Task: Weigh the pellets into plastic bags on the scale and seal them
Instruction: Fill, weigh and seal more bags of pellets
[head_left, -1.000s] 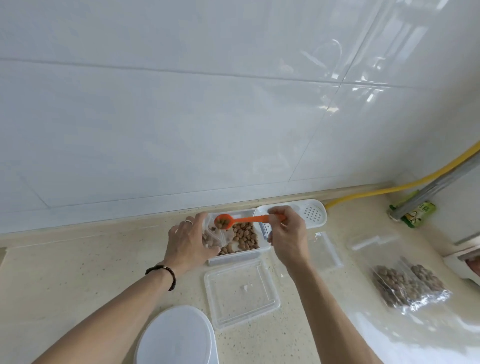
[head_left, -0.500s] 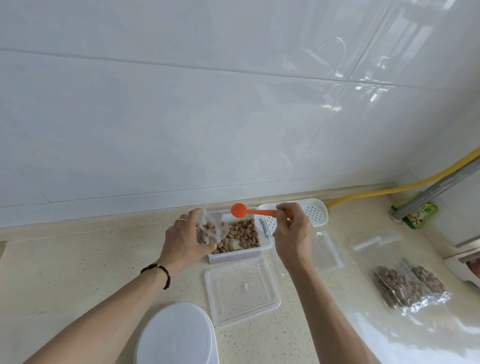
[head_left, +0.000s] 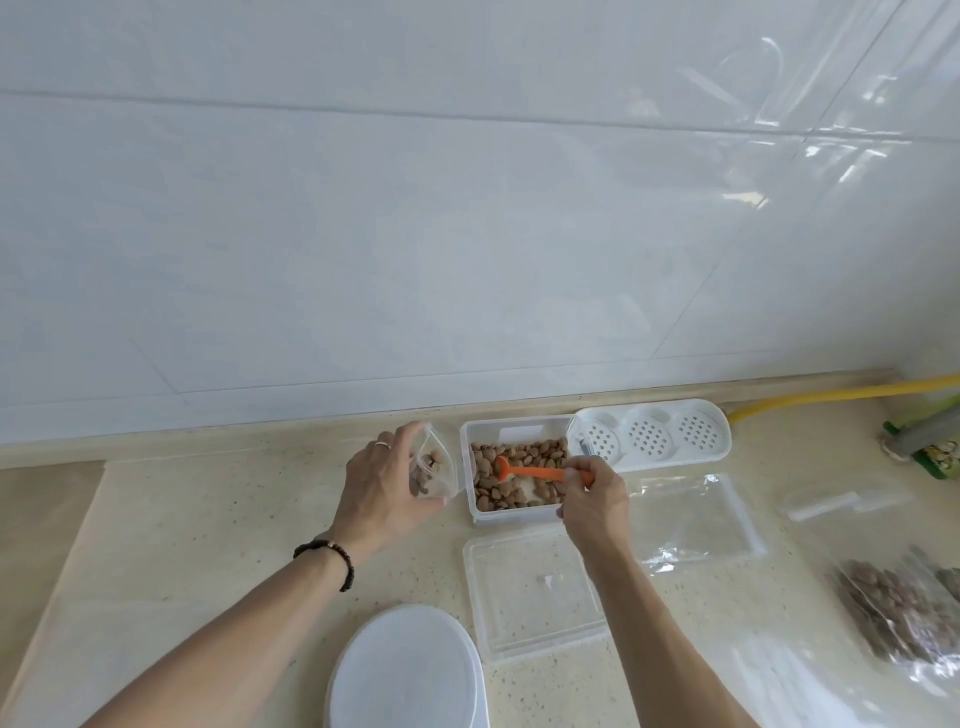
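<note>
Glossy white wall tiles rise behind a speckled beige stone desk (head_left: 218, 525), its hard, smooth top suiting loose dry goods. At the back edge sits a clear rectangular plastic tub (head_left: 470, 467), open on top and partly filled with brown, rounded pellets (head_left: 540, 454). Its flat clear lid (head_left: 530, 592) lies just in front, out of the way of scooping.

Curled round a small clear plastic bag (head_left: 434, 470), the left hand (head_left: 382, 483) holds it upright just left of the tub, mouth spread open — probably so each spoonful has only a short trip. A few pellets already lie inside. The right hand (head_left: 595, 499) pinches the handle of a small orange plastic spoon (head_left: 524, 470), whose bowl dips among the pellets in the tub.

A white perforated plastic tray (head_left: 717, 436) touches the tub's right end. Empty clear bags (head_left: 696, 525) lie flat to the right — thin and crinkly — and a filled bag of pellets (head_left: 893, 613) rests near the right edge. A white rounded object (head_left: 405, 670) sits nearest the camera, possibly the scale, though I cannot tell.
</note>
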